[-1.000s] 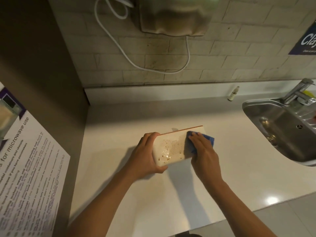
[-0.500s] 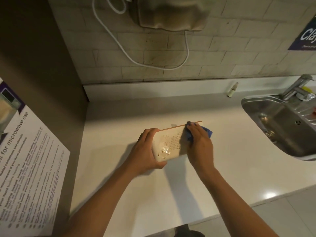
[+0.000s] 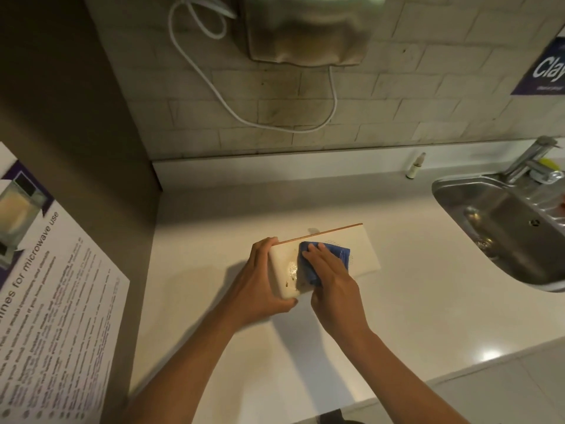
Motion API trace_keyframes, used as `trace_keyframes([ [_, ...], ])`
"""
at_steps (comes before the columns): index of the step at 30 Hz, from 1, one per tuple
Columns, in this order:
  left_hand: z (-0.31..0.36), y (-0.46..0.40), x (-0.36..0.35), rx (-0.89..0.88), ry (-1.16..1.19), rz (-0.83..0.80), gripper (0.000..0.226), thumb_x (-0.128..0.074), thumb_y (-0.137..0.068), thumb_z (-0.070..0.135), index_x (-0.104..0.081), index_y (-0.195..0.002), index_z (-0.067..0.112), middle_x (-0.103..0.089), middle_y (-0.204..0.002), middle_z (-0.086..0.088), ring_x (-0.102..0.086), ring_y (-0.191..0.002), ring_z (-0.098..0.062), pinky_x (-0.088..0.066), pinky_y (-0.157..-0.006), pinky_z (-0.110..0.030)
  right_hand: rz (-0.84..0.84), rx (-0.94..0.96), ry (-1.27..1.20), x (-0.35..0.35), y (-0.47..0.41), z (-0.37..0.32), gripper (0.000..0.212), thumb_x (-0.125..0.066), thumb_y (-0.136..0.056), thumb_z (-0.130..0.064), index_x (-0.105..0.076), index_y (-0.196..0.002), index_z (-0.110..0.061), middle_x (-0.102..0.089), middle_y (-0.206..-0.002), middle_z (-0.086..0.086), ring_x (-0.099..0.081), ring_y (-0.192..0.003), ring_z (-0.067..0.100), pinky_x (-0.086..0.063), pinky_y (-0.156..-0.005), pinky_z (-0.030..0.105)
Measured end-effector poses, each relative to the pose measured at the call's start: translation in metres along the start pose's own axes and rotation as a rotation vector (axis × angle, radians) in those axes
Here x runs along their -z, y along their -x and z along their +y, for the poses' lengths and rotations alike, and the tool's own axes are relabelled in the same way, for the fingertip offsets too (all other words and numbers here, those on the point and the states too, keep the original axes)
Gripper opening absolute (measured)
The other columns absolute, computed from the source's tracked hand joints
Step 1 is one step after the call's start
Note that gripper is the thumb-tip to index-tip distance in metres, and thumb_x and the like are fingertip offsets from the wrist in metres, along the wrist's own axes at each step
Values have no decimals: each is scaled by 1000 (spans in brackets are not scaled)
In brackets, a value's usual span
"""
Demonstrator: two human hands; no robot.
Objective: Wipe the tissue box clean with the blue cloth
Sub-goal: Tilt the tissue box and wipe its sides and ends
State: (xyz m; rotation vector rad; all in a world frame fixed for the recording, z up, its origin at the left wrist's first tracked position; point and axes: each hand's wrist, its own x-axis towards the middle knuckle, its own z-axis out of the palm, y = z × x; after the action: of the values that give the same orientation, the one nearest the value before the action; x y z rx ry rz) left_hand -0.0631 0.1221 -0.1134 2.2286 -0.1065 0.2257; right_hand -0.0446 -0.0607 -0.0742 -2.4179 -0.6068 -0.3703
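A cream tissue box (image 3: 362,250) with a thin wooden top edge stands tilted on the white counter (image 3: 214,316). My left hand (image 3: 260,283) grips its left end, thumb under the near corner. My right hand (image 3: 331,276) presses a folded blue cloth (image 3: 312,258) flat against the box's near face, around its middle-left. A wet shine and a few brown specks show on the face just left of the cloth. The cloth's far part is partly under my fingers.
A steel sink (image 3: 501,228) with a tap (image 3: 532,160) sits at the right. A small bottle (image 3: 414,166) stands by the back wall. A hand dryer (image 3: 308,29) and its white cable hang above. A microwave notice (image 3: 52,301) hangs on the left panel.
My right hand and the blue cloth have slid left along the box face, from its right end to the middle-left, covering most of the specks. The left hand keeps its grip.
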Motion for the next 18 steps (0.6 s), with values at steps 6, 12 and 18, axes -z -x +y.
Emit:
trace_keyframes([
  [6,1,-3,1,18,-2,-2,113,-96,-56,49,-20,-140,46,-35,-133,25,-47,-122,1,-49,-90,-11,-1,-39,-28,-1,0,-2,58,-72,-73,14,-64,-125,-10,-60,-131,9,-58,-119,30,-46,-92,32],
  [12,-1,-3,-4,25,25,29,112,-99,-57,35,-32,-146,23,-45,-137,9,-52,-116,-11,-49,-93,-24,-56,-97,22,-1,-24,-9,52,-67,-85,-1,-56,-134,-11,-51,-141,6,-47,-131,25,-40,-104,32],
  [18,1,-2,-2,-6,39,3,108,-99,-58,36,-30,-141,35,-47,-135,12,-51,-111,0,-42,-90,-5,-125,124,87,1,3,-15,67,-78,-60,15,-64,-123,-5,-62,-129,11,-56,-122,30,-52,-87,38],
])
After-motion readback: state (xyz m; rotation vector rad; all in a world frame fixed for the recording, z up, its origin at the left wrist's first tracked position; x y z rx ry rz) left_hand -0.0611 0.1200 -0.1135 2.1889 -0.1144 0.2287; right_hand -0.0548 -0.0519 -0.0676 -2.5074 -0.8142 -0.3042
